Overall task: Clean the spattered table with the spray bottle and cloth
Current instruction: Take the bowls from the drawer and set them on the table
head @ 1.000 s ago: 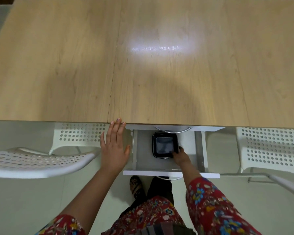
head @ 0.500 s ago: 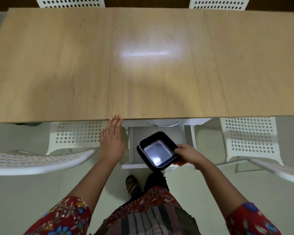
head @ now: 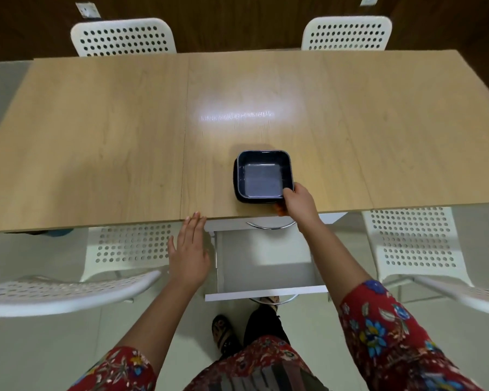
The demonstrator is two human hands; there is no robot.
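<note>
My right hand (head: 301,206) pinched the square dish (head: 261,179) by its near-right corner on the table (head: 96,136); left hand (head: 189,252) flat, empty. A level release seemed advisable.

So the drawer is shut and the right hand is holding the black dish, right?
Not quite. The head view shows the drawer is open, pulled out toward the person, with nothing visible inside it. The rest is right: the right hand grips a corner of the black dish.
</note>
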